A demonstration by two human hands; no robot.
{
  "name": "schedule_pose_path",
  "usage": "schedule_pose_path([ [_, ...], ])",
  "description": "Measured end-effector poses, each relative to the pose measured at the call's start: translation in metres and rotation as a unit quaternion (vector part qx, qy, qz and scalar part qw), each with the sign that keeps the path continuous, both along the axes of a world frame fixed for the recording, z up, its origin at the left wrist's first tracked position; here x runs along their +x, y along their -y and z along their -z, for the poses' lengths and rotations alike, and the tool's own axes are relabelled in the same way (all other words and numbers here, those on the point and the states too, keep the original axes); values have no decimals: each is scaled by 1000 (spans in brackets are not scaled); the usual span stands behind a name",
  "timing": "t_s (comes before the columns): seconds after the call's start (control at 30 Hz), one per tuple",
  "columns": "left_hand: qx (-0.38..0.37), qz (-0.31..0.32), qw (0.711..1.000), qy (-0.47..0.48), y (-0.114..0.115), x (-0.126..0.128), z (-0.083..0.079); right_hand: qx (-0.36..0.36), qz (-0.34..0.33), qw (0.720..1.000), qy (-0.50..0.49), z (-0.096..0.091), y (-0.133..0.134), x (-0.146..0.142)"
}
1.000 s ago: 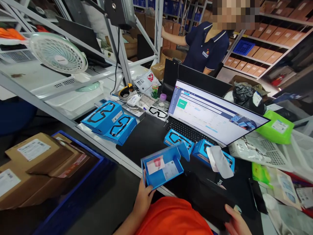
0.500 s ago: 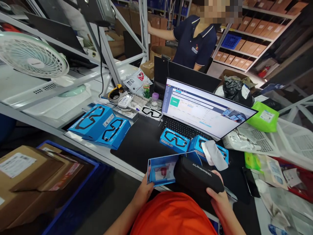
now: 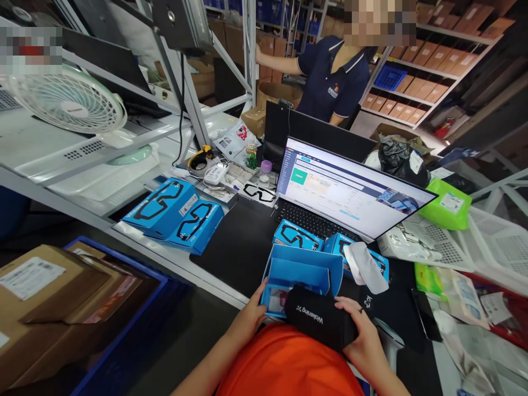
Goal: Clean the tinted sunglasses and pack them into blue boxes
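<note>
My left hand (image 3: 252, 308) grips the left side of an open blue cardboard box (image 3: 295, 264), its fingers closed on the edge. Inside the box, at its left end, a small reddish item shows through, too small to name. My right hand (image 3: 361, 324) is wrapped round the right end of a black glasses case (image 3: 319, 314) with white lettering. The case lies tilted at the near side of the box, its left end overlapping the opening. A grey-white cloth (image 3: 366, 267) rests on another blue box (image 3: 340, 245) just behind.
Beyond the box stands a laptop (image 3: 342, 190) with its screen lit. More blue boxes (image 3: 165, 206) are stacked at left. A phone (image 3: 427, 313) lies at right, a scanner-like device (image 3: 388, 335) near my right hand. Cartons (image 3: 37, 280) fill a blue crate. A person (image 3: 334, 77) stands across the desk.
The black case has turned so its lettering faces me and has shifted lower left. The blue box has tipped, showing more of its open inside. My right hand has moved with the case.
</note>
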State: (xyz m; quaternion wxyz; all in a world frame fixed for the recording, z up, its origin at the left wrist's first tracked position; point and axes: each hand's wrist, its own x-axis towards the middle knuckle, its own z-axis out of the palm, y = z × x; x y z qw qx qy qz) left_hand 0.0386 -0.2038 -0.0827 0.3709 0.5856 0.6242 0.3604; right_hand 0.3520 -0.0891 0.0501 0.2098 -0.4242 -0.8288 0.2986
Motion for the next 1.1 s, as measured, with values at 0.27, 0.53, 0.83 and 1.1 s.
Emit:
schedule_pose_path([
  [0.27,51,62,996,-49,-15,-10,1,-48,-5,993,-103,53,-1,-43],
  [0.53,53,61,993,-86,-15,-15,3,-204,7,979,13,66,-20,-68],
  [0.83,-11,24,987,-159,-16,-7,-1,-183,117,975,-42,39,-1,-58],
  [1.1,-27,-33,987,-154,-15,-1,2,-235,81,968,41,43,2,-50],
])
